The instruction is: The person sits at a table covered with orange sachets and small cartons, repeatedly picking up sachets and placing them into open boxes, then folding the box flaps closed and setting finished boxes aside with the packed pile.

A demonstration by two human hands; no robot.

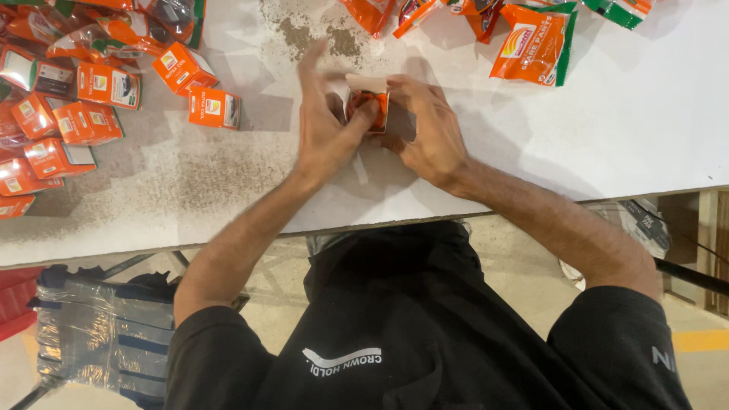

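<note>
Bare white table (pixel 607 114) around both hands, front edge close below; left hand (pixel 323 125) and right hand (pixel 425 129) pinching small open-topped orange carton (pixel 368 102).

left hand (pixel 323 125) fingers splayed, right hand (pixel 425 125) curled

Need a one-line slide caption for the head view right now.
Both hands, left and right, work a small orange box open on a white table, between closed orange boxes and orange packets.
</note>
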